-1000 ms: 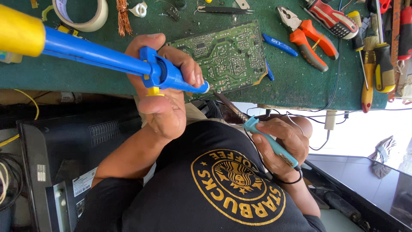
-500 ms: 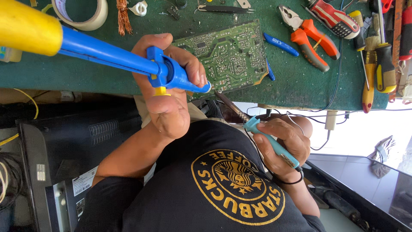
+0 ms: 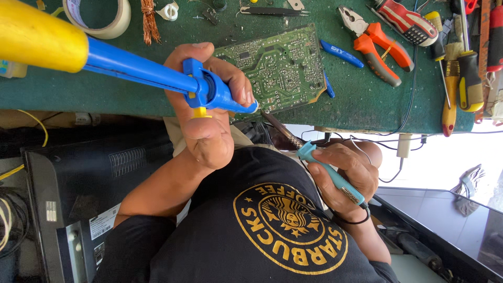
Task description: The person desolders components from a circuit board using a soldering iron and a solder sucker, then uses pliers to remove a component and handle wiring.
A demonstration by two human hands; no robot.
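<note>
Desoldering pump (image 3: pixel 157 73) in left hand's (image 3: pixel 207 112) grip, nozzle toward circuit board (image 3: pixel 280 71); soldering iron (image 3: pixel 327 170) in right hand's (image 3: pixel 348 173) grip.

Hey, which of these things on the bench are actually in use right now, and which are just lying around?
In use:
left hand, desoldering pump
right hand, soldering iron
circuit board

Lying about:
tape roll
copper braid
orange pliers
yellow screwdriver
</note>
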